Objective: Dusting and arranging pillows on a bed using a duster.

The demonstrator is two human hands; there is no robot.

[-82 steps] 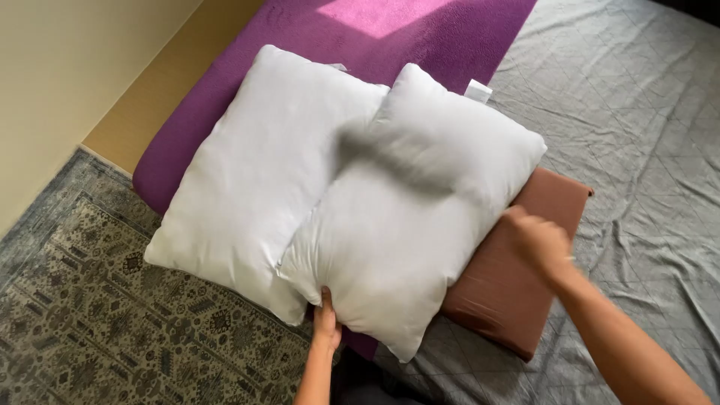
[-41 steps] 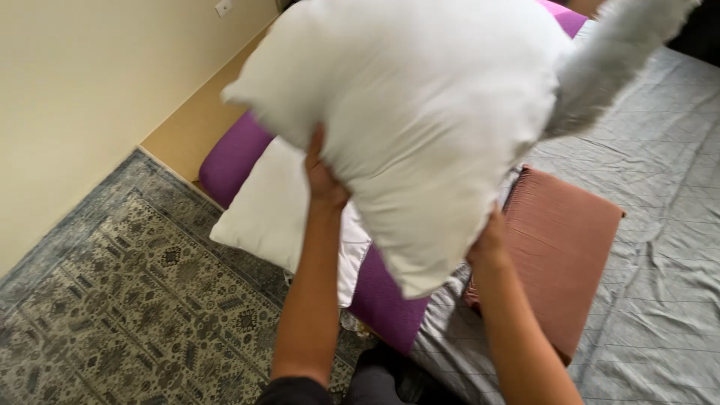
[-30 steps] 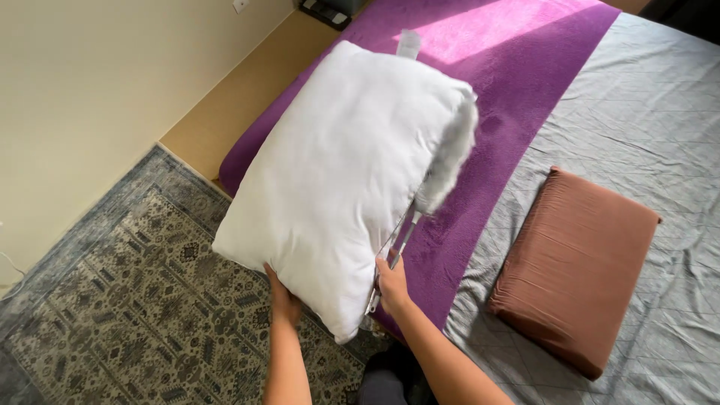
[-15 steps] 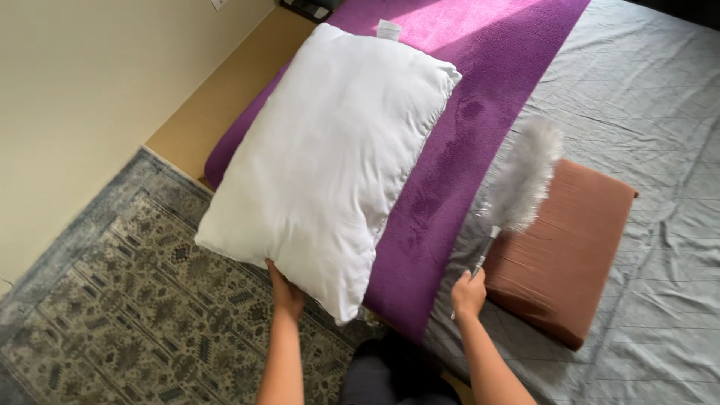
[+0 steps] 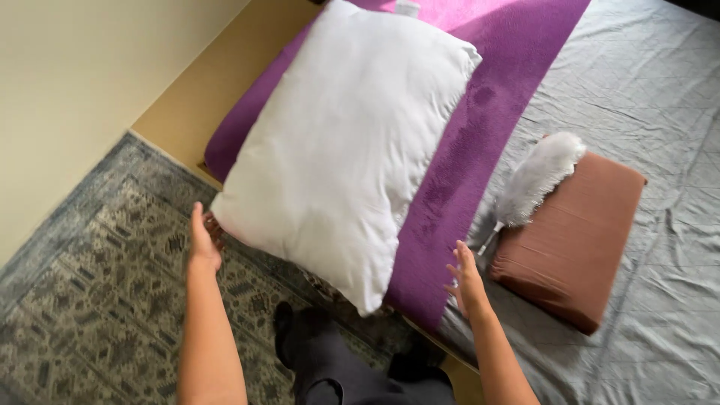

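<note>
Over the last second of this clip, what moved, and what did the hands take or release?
The right hand let go of the grey feather duster, which now lies against the brown cushion. The left hand shifted to the white pillow's left edge. Pillow, cushion and purple blanket stayed put.

I get one head view, looking steeply down from standing height over the bed (image 5: pixel 637 97) edge, rug (image 5: pixel 90 300) at left.

A white pillow (image 5: pixel 349 142) lies on the purple blanket (image 5: pixel 480 127) at the bed's edge; the left hand (image 5: pixel 204 240) touches its corner, the right hand (image 5: pixel 466 279) hovers open near a grey duster (image 5: pixel 536 180).
</note>
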